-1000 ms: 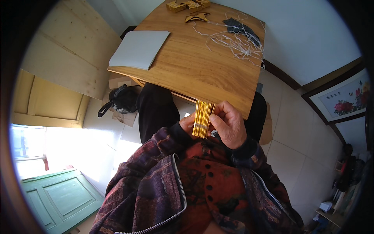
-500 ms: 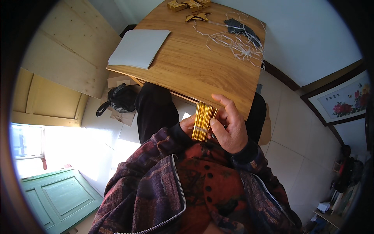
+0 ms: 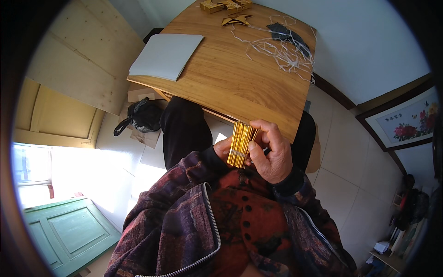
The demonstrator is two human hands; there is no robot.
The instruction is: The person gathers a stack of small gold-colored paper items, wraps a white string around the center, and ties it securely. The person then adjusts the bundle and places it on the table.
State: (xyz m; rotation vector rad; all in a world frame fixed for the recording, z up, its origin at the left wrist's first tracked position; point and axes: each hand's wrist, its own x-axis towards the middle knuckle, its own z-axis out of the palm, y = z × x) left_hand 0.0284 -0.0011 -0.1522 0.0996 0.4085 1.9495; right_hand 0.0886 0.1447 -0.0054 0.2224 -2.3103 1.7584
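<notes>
Bundle: gold strips point(image 3: 241, 144), bound by a pale band, held upright just below the desk's near edge, over my lap.
Right hand point(image 3: 272, 154): grip clamped on the bundle; fingers curl round its right side, thumb lies across the front.
Left hand point(image 3: 223, 148): mostly hidden behind the bundle; fingers touch its left side near the band. Grip looks closed on the bundle, though I cannot see the palm.
Change: a second ago the right hand sat over the bundle's top; now it has slid lower and round the side, and the bundle stands a little taller and more exposed.
Reading: my guess is the strips are being squared up or turned in hand, not set down yet.
Desk point(image 3: 230, 83): wood, bare in the middle. White pad point(image 3: 166, 55) at its left corner. Gold folded pieces point(image 3: 226, 7) at the far edge. Loose white threads point(image 3: 281, 51) and a dark scrap point(image 3: 284, 32) at far right.
Room: pale tiled floor; black bag point(image 3: 140, 115) on the floor beside my left leg; green door point(image 3: 64, 231) lower left; framed flower picture point(image 3: 408, 122) leaning at right; plywood panels at left.
</notes>
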